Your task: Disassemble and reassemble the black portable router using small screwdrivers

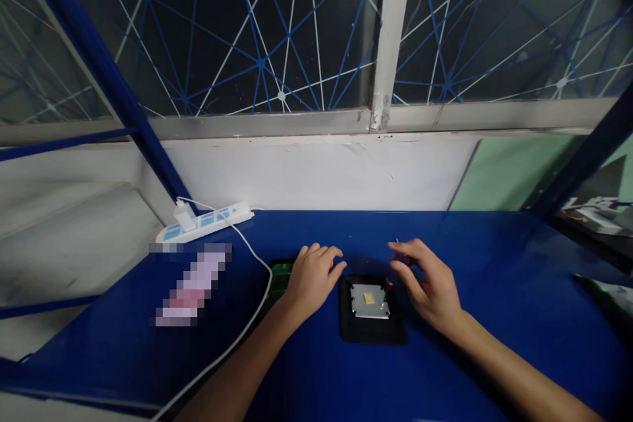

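Note:
A black square pad (372, 332) lies on the blue table (494, 290) in front of me, with a silver metal plate (369, 302) on it that carries a small gold square in its middle. My left hand (312, 277) rests with curled fingers at the pad's left edge, partly over a green board (277, 279). My right hand (426, 280) sits at the pad's right edge, its fingers pinched round a thin tool with a reddish part (394, 270) whose tip points at the plate's right side.
A white power strip (208, 223) with a plugged-in adapter lies at the back left, and its white cable (247, 323) runs past my left forearm to the table's front edge. A blurred pink object (190, 287) lies at the left. Clutter sits at far right (593, 211).

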Tool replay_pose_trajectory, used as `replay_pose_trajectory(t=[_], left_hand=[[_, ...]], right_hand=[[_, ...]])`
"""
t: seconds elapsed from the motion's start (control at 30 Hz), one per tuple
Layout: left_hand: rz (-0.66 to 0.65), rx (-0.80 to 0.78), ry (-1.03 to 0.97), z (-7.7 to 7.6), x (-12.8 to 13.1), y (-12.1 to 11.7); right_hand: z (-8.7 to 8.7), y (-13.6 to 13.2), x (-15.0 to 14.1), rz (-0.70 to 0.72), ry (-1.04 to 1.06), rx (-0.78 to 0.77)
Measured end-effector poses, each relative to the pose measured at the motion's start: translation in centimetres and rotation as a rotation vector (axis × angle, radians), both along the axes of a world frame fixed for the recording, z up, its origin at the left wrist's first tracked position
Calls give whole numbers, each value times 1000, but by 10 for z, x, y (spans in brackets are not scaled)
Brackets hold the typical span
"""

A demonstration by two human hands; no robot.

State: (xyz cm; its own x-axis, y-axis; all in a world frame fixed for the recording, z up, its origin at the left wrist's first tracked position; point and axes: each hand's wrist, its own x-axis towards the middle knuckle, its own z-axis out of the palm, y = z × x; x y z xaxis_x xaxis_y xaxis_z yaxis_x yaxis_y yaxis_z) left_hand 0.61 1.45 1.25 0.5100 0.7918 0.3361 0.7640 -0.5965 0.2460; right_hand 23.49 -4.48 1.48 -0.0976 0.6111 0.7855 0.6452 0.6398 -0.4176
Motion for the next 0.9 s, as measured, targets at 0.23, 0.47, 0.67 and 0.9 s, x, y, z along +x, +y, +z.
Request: replay_pose_trajectory(t=[0.23, 0.47, 0.67, 0.9], left_hand=[[-237, -67, 9, 7, -4, -10], [-420, -170, 22, 5, -5, -18], [-443, -225, 63, 2, -6, -21], [-459, -260, 85, 3, -7, -21]], right_hand=[[0, -1, 1, 16, -8, 0], [-2, 1, 2, 41, -6, -9], [-2, 0, 2, 52, -9, 10], [-1, 0, 2, 48, -13, 6]])
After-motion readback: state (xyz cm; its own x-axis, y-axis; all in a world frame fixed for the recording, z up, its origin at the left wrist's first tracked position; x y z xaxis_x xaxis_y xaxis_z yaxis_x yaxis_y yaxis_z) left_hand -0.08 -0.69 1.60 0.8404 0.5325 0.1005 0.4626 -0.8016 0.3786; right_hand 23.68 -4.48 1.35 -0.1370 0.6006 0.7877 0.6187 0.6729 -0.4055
